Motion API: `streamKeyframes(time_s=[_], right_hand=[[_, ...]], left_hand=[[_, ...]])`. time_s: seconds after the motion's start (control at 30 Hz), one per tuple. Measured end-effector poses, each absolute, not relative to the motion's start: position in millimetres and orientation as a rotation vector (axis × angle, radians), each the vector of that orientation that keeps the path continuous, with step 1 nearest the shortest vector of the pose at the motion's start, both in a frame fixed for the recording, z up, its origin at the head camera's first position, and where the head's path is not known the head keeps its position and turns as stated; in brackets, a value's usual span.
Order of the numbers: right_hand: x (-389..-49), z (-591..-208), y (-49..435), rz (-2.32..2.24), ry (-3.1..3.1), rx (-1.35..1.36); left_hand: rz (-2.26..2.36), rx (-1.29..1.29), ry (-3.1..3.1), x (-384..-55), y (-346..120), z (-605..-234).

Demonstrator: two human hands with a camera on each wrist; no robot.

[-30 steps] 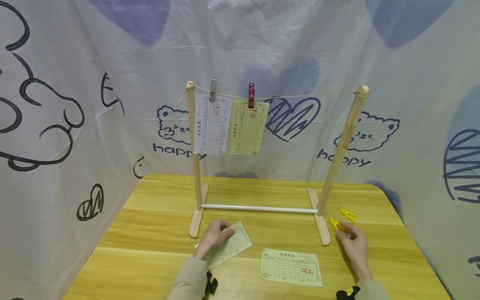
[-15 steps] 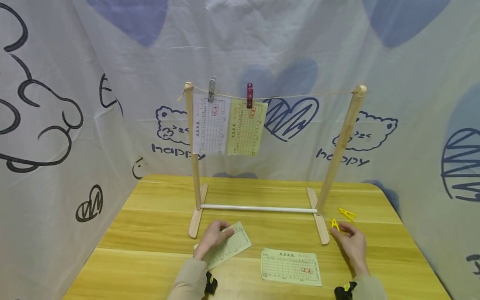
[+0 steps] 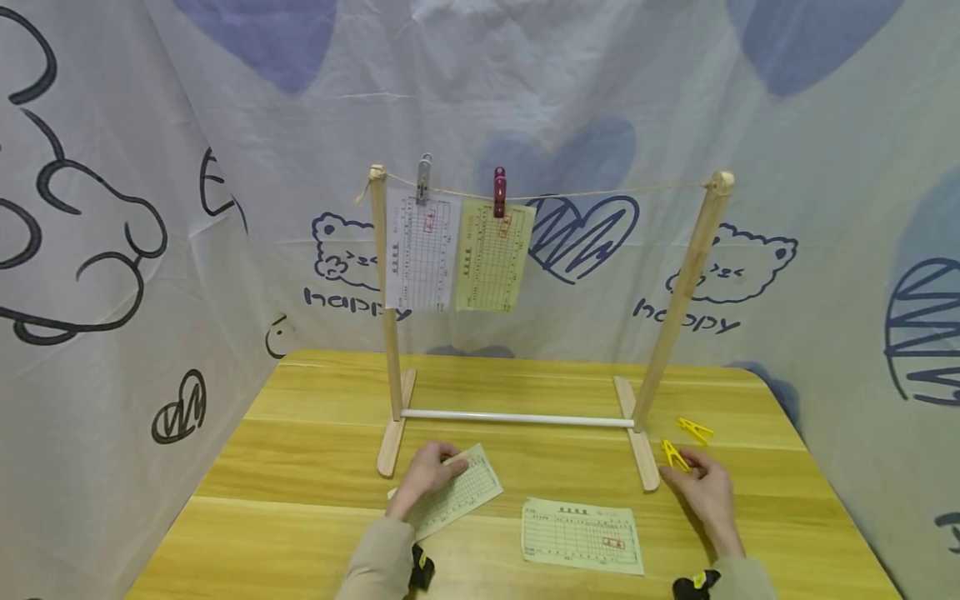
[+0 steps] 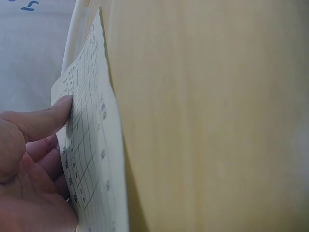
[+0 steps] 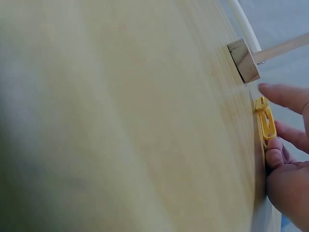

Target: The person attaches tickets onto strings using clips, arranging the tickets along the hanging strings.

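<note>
My left hand point(image 3: 431, 471) pinches a pale green printed form point(image 3: 461, 494), thumb on its face and fingers behind it; the form stands tilted over the table in the left wrist view. My right hand point(image 3: 705, 487) holds a yellow clothespin point(image 3: 674, 456) at the table, right of the stand's foot. In the right wrist view the thumb is lifted off the clothespin point(image 5: 267, 121), while other fingers lie behind it and at its lower end. A second yellow clothespin point(image 3: 696, 430) lies just beyond. Another green form point(image 3: 581, 535) lies flat between the hands.
A wooden stand point(image 3: 678, 308) with a string point(image 3: 607, 192) rises at the back. From the string hang a white form point(image 3: 422, 258) under a grey clip point(image 3: 423, 179) and a green form point(image 3: 495, 258) under a dark red clip point(image 3: 499, 192). A white bar point(image 3: 517, 417) joins the feet.
The yellow clothespin at my right hand has turned, first swinging upright and then tilting back, with the fingers shifting slightly. My left hand and its form stay put.
</note>
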State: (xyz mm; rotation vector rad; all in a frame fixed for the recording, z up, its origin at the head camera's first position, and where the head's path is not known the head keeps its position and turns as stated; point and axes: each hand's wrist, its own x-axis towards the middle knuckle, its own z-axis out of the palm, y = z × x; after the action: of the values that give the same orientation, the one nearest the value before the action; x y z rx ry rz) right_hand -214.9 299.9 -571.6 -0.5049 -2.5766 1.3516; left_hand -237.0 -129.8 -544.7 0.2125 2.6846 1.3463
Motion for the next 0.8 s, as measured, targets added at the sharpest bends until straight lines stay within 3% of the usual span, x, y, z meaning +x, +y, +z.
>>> streamKeyframes(time_s=[0.8], right_hand=[[-217.6, -575.6, 303.2, 1.241, -2.615, -0.467]], left_hand=[[1.348, 0.19, 2.67, -236.5, -129.8, -543.9]])
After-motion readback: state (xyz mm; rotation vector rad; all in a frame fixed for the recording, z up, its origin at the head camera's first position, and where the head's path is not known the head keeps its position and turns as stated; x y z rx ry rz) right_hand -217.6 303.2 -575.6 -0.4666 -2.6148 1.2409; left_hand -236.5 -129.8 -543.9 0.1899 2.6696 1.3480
